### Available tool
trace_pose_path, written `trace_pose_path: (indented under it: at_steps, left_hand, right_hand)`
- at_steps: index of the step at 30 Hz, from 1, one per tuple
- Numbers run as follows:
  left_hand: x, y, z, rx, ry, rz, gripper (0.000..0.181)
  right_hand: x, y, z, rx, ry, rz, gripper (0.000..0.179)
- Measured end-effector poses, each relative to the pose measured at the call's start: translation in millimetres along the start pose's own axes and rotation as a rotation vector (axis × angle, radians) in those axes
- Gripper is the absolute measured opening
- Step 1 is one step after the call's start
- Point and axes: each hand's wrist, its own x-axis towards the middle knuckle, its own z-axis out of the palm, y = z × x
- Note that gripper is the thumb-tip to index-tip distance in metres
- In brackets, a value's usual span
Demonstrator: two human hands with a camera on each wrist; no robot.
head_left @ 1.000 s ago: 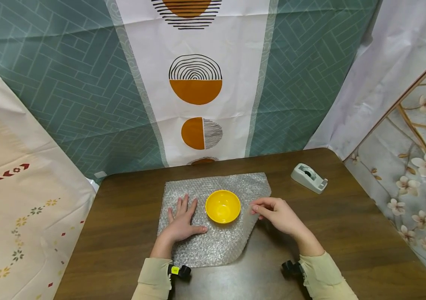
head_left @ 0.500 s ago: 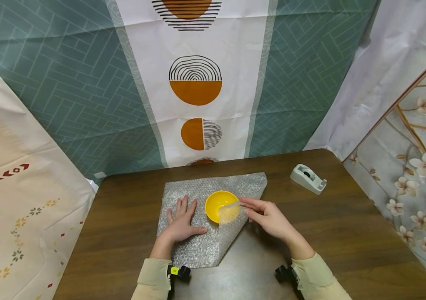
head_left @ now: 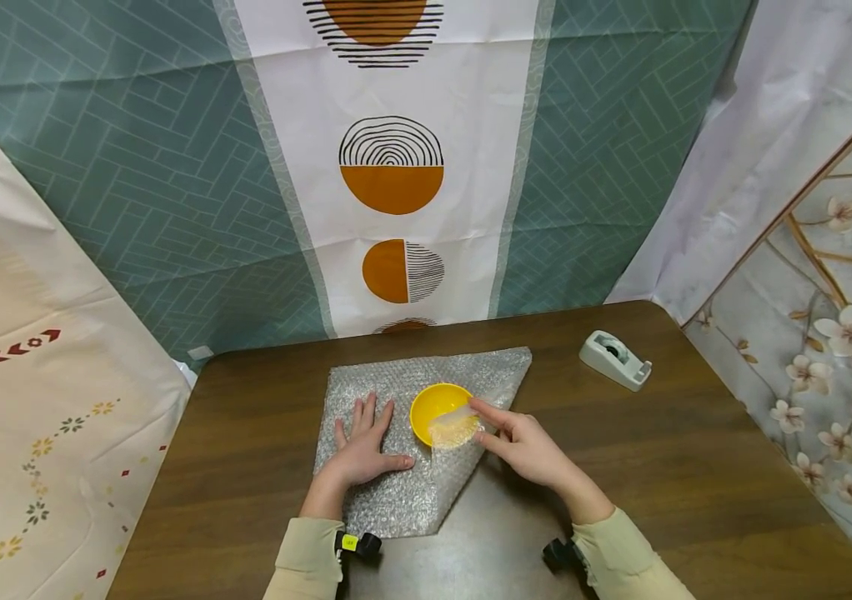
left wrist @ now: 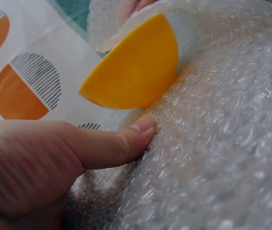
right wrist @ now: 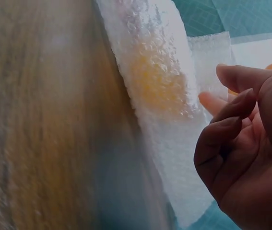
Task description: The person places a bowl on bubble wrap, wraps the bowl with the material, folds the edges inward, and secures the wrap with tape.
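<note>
A yellow bowl [head_left: 429, 407] stands on a sheet of bubble wrap [head_left: 396, 504] on the table. The sheet's near right corner is folded over the bowl's right side, and yellow shows through it. With fingers spread, my left hand [head_left: 361, 454] rests flat on the sheet left of the bowl; in the left wrist view its thumb [left wrist: 121, 146] lies on the wrap just below the bowl [left wrist: 138, 67]. My right hand [head_left: 519, 446] is at the folded flap [right wrist: 159, 81], index finger touching it by the bowl's rim. Its thumb [right wrist: 241, 76] stands apart from the index finger.
A white tape dispenser [head_left: 616, 360] sits at the back right of the brown wooden table [head_left: 246, 467]. Patterned cloth [head_left: 216, 208] hangs behind the table, and more cloth hangs at both sides.
My right hand has moved left, carrying the bubble wrap's near right corner over the bowl, and its thumb and index finger have spread apart. My left hand has stayed in place.
</note>
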Motion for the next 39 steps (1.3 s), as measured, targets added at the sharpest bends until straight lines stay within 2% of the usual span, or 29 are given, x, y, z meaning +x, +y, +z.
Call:
trace_pose_path:
  at_steps: [7, 13, 16, 21, 24, 27, 33, 39]
  left_hand:
    - [0.7, 2.9, -1.4, 0.001, 0.000, -0.012, 0.114]
    - [4.6, -5.7, 5.6, 0.013, -0.010, -0.017, 0.118]
    - [4.2, -7.9, 7.6, 0.014, 0.006, -0.010, 0.119]
    - [2.1, -6.0, 5.3, -0.009, 0.023, 0.016, 0.119]
    - [2.0, -4.3, 4.0, 0.000, 0.005, 0.006, 0.119]
    - [2.8, -3.2, 3.5, 0.019, -0.007, -0.007, 0.117]
    - [5.8, -5.1, 5.8, 0.033, -0.004, -0.010, 0.118]
    - [8.1, -10.0, 7.5, 0.041, -0.003, -0.026, 0.118]
  right_hand:
    - [-0.2, 2.8, 8.5, -0.039, -0.028, -0.005, 0.067]
    - [-1.5, 4.7, 13.8, -0.110, -0.056, 0.019, 0.072]
    - [-0.9, 4.6, 15.0, -0.147, -0.059, 0.022, 0.075]
    - [0.8, 2.3, 16.7, -0.225, -0.052, -0.039, 0.091]
    - [0.6, 0.8, 17.2, -0.272, -0.055, -0.082, 0.097]
    - [-0.4, -0.3, 17.1, -0.345, -0.053, -0.106, 0.090]
    - [-0.7, 0.4, 19.9, -0.475, -0.072, -0.103, 0.063]
    - [-0.8, -2.1, 27.0, -0.582, -0.103, -0.095, 0.050]
